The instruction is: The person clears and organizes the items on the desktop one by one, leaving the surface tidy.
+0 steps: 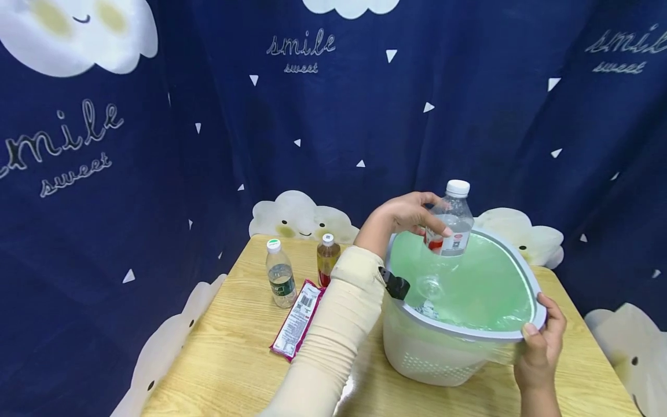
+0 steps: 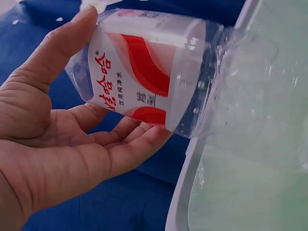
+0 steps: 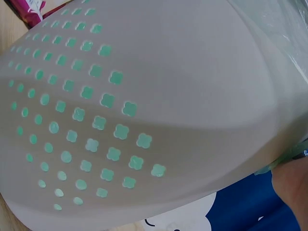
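My left hand (image 1: 409, 212) holds a clear plastic water bottle (image 1: 456, 229) by its side, over the opening of a white trash bin (image 1: 435, 350). The bottle stands nearly upright, white cap up. Thumb and fingers lie on either side of its red-and-white label (image 2: 149, 67) in the left wrist view. A thin green bag (image 1: 490, 272) lines the bin, and something crumpled lies inside it. On the near right, my right hand (image 1: 543, 341) grips the bin's grey rim (image 1: 538, 310). The right wrist view shows the bin's perforated wall (image 3: 202, 72) and part of that hand (image 3: 291, 190).
Left of the bin, on the wooden table (image 1: 219, 353), stand a clear bottle with a green cap (image 1: 281, 278) and a bottle of brown drink (image 1: 327, 260). A purple-edged snack packet (image 1: 298, 321) lies before them, partly behind the left sleeve (image 1: 333, 324). A blue curtain (image 1: 365, 127) hangs behind.
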Demonstrator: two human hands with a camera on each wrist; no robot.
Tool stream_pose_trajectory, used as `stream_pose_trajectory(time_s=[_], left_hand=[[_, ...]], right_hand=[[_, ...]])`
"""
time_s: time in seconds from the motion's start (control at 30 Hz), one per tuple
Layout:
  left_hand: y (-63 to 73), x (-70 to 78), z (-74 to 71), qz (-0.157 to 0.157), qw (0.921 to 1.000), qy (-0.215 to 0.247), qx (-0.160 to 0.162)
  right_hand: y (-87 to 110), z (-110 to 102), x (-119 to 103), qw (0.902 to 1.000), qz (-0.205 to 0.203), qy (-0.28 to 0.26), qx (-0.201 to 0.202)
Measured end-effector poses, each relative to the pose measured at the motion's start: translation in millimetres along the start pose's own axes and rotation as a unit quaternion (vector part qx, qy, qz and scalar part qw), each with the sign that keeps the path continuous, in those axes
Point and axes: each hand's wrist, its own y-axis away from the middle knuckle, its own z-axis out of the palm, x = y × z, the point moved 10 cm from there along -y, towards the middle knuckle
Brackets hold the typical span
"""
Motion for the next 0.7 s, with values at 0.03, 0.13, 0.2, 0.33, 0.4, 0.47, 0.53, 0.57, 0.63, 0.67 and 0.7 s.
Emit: stream_pose_trajectory(time_s=[0.03, 0.13, 0.2, 0.33, 0.4, 0.47, 0.53, 0.57, 0.63, 0.67, 0.7], left_hand=[[-1.6, -0.5, -0.2, -0.001, 1.0, -0.002, 0.002], [-5.0, -1.5, 0.7, -0.007, 0.9999, -0.009, 0.0], [-6.9, -2.5, 1.9, -0.013, 0.9999, -0.009, -0.005], [-9.6, -4.7, 3.2, -0.03, 0.9994, -0.003, -0.014], [-11.1, -6.2, 3.1, -0.037, 0.9992, 0.001, -0.015], [-12.8, -8.1, 5.4, -0.041, 0.9989, 0.004, -0.022], [-14.5, -10.0, 10.4, -0.045, 0.9984, 0.009, -0.032], [-15.3, -10.9, 13.5, -0.046, 0.9982, 0.01, -0.037], [-16.8, -12.4, 20.4, -0.047, 0.9976, 0.013, -0.048], [-17.2, -13.2, 23.4, -0.048, 0.9974, 0.015, -0.052], [-17.7, -13.7, 25.8, -0.047, 0.9973, 0.014, -0.055]], right_hand=[[0.4, -0.3, -0.3, 1.0, 0.0, 0.0, 0.001], [0.7, -0.8, -0.5, 1.0, -0.002, 0.0, -0.001], [0.3, -1.3, -0.1, 1.0, -0.004, -0.003, -0.003], [-0.8, -0.5, 1.4, 0.9999, -0.002, -0.008, -0.007], [-0.9, 0.2, 2.7, 0.9999, 0.001, -0.007, -0.007], [-0.5, 0.6, 2.7, 1.0, 0.001, -0.004, -0.007], [0.0, 0.5, 1.3, 1.0, -0.002, -0.002, -0.006], [0.3, 0.0, 0.3, 1.0, -0.004, -0.002, -0.004], [1.3, -0.8, -1.3, 1.0, -0.008, -0.002, -0.002], [2.0, -1.0, -1.7, 1.0, -0.009, -0.004, -0.001], [2.4, -1.0, -1.6, 1.0, -0.008, -0.005, -0.002]])
